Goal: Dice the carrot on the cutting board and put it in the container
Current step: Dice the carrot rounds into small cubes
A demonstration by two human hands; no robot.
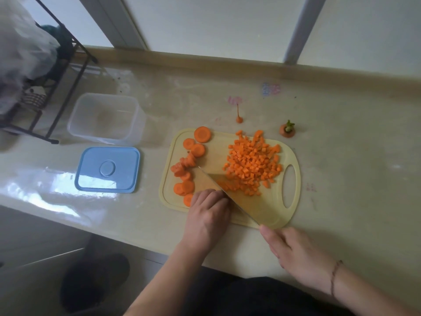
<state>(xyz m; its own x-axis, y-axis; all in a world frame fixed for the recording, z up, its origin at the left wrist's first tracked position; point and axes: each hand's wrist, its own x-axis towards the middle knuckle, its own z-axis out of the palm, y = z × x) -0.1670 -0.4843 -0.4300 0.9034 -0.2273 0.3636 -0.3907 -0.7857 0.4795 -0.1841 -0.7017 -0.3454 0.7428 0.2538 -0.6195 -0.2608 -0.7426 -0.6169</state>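
Resting on the desk [341,169], the yellow cutting board [289,201] carries a pile of diced carrot [252,165] on its right half and carrot slices [189,160] along its left edge. The knife [241,197] lies diagonally across the board. The right hand [293,254] grips the knife handle, forefinger extended along it. The left hand [208,215], fingers curled, presses on carrot pieces beside the blade. The clear container [104,117] stands open left of the board, with its blue lid [107,169] just in front. Two carrot ends [287,130] lie behind the board.
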